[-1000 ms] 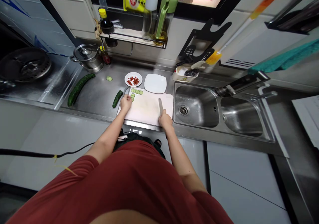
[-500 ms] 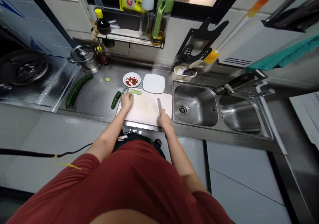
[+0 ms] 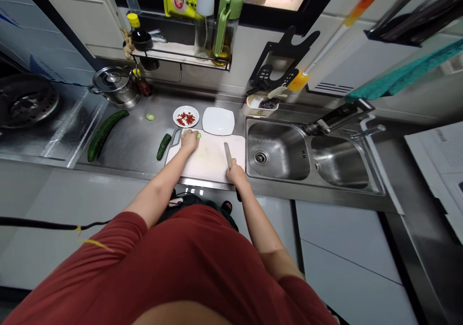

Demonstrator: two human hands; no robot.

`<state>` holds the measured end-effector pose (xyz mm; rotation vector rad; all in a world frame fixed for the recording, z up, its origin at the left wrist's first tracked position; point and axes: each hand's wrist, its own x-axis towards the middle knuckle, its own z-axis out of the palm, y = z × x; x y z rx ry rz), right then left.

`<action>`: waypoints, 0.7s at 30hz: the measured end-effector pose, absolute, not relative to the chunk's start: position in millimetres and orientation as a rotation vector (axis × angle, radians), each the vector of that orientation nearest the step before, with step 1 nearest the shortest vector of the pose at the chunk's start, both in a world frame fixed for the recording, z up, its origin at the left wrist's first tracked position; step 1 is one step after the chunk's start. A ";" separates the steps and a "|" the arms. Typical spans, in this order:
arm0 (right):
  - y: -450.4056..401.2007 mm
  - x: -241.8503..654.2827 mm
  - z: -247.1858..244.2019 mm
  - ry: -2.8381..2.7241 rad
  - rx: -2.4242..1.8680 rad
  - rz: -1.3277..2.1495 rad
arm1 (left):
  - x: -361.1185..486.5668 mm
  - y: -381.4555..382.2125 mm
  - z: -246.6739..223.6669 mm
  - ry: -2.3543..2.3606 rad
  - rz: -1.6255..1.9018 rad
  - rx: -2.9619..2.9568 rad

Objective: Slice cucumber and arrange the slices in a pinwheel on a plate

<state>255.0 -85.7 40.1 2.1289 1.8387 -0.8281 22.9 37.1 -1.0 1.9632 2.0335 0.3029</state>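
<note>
Left hand [image 3: 188,142] has shifted over the cucumber slices [image 3: 198,135] at the cutting board's [image 3: 213,163] far edge, fingers [image 3: 188,135] curled, hold unclear; right hand [image 3: 236,173] closed around the kitchen knife [image 3: 227,154].

A person's left hand [image 3: 189,142] rests on cucumber slices [image 3: 198,135] on a white cutting board [image 3: 213,166], the right hand [image 3: 237,173] grips a kitchen knife [image 3: 227,155], and a cut cucumber [image 3: 164,146] lies just beside the board on the steel counter [image 3: 133,132].

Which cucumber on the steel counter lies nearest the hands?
The short dark-green cucumber piece beside the white plastic cutting board; the longer bumpy cucumber lies farther left.
</note>
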 end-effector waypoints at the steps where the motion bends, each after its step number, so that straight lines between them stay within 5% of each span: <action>1: -86.2 256.8 41.1 1.849 2.125 -0.837 | 23.0 38.4 -1.9 2.029 0.299 1.968; 21: -111.8 277.2 43.5 1.997 2.149 -0.966 | 25.9 17.8 -13.3 2.018 0.604 1.519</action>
